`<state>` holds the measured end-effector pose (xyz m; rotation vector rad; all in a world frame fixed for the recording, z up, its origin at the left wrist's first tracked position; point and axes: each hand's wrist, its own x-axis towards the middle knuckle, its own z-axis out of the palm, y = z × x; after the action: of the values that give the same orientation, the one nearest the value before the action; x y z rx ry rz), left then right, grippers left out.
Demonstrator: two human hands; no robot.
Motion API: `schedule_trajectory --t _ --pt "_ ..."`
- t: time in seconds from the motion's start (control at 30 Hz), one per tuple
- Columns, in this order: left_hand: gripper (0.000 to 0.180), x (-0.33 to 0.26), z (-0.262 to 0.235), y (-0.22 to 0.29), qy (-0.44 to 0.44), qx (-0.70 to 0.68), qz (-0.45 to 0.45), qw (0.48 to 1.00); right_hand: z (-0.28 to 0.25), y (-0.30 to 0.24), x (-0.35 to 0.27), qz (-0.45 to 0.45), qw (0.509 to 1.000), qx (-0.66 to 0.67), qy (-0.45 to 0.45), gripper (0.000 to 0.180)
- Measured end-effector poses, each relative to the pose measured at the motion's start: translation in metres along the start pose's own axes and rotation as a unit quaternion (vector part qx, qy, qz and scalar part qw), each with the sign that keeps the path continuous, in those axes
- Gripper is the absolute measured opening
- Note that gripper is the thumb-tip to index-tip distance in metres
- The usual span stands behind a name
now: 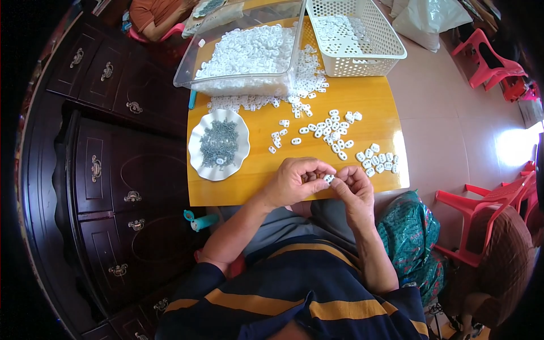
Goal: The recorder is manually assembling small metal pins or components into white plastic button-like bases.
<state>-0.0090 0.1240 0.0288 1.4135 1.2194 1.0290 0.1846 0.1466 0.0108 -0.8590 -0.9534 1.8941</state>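
At the centre of the frame, just below the near edge of a yellow table (255,187), the left hand (294,181) and right hand (354,190) meet, fingertips pinched together on one small white plastic piece (328,178), oval and mostly hidden by the fingers. To the right, about ten matching pieces sit in a tidy group (378,160); roughly thirty more lie scattered (326,130) at mid-table. Left of them, one white scalloped dish (219,144) holds small grey screws, too many and too small to count. Toward the top, one clear bin (246,51) heaped with white pieces and one white perforated basket (357,34) are cut off by the frame's upper edge.
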Motion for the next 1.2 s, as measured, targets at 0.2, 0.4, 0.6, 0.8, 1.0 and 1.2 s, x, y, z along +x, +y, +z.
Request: schedule_trajectory --t 0.2,0.4,0.6,0.8,1.0,1.2 --pt "0.022 0.003 -0.001 0.003 -0.015 -0.001 0.024 1.000 0.001 0.005 0.000 0.010 1.000 0.016 0.011 0.011" --pt "0.033 0.004 0.014 0.034 0.044 0.186 0.037 0.981 0.004 0.007 0.000 -0.012 0.996 0.073 0.051 0.014" --pt "0.034 0.001 0.024 0.017 0.102 0.373 0.176 0.905 0.008 0.007 -0.001 -0.024 0.995 0.080 0.060 0.014" --pt "0.030 0.001 0.026 0.016 0.117 0.366 0.186 0.904 0.003 0.005 0.000 0.008 0.996 0.084 0.041 0.012" --pt "0.029 0.000 0.021 0.023 0.092 0.350 0.173 0.916 -0.003 0.004 0.003 0.038 0.995 0.087 0.027 0.010" --pt "0.029 -0.001 0.021 0.021 0.087 0.333 0.171 0.923 -0.002 0.005 0.002 0.032 0.996 0.076 0.025 0.009"
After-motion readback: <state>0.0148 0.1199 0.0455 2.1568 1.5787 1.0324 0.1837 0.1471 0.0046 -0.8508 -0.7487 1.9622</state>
